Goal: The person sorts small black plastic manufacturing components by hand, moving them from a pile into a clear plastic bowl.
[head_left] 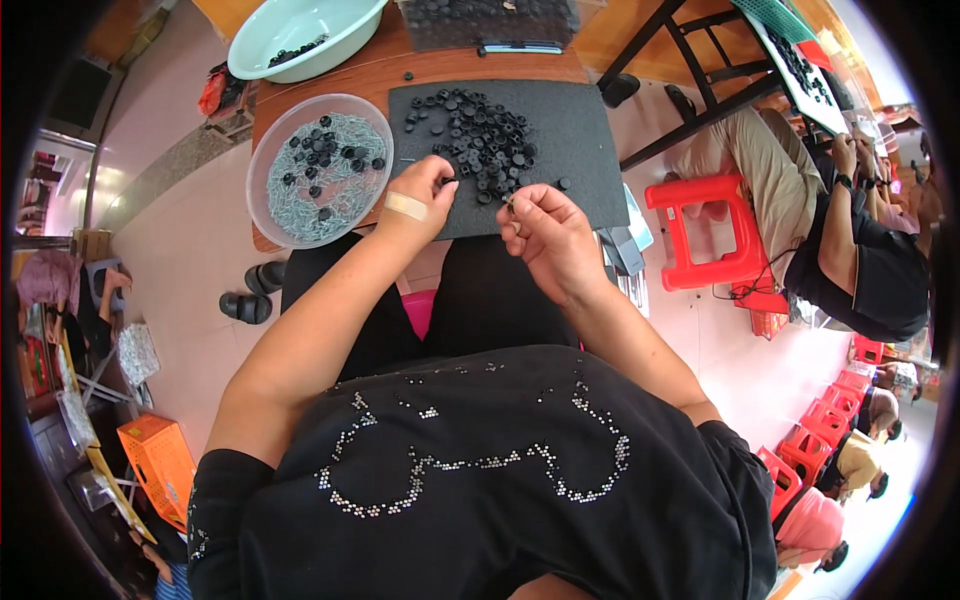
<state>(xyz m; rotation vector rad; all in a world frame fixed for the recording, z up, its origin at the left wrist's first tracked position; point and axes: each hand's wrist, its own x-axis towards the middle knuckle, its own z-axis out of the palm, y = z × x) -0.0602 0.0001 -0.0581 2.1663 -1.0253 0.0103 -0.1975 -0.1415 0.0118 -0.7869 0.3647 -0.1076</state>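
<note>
My left hand, with a beige plaster across its back by the wrist, is closed in a pinch on a small black cap at the mat's near edge. To its right, my right hand pinches a tiny metallic piece, seemingly a screw, between thumb and finger; most of it is hidden. Beyond both hands, a heap of round black caps lies on a dark grey mat. Left of the mat stands a clear round tub of silvery screws, with several black caps on top.
A pale green basin holding some black parts stands at the far left of the wooden table. Behind the mat is a clear bin of black parts. A red stool and a seated person are on the right.
</note>
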